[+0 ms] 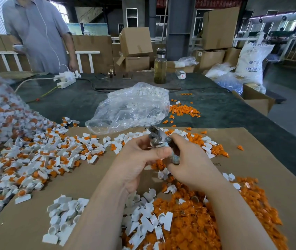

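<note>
Orange caps [188,224] lie heaped under our wrists. Our right hand [192,165] curls round the low end of the grey metal tool [159,139], and our left hand [140,157] pinches its middle. We think it is hard and heavy, so the handle is the best place to hold.

Metal tool [159,139]: grey, worn, pliers-like; head tilted up and away, bluish-grey handle end pointing down; gripped between left hand [140,159] and right hand [190,163] above the cardboard sheet [251,159].
</note>
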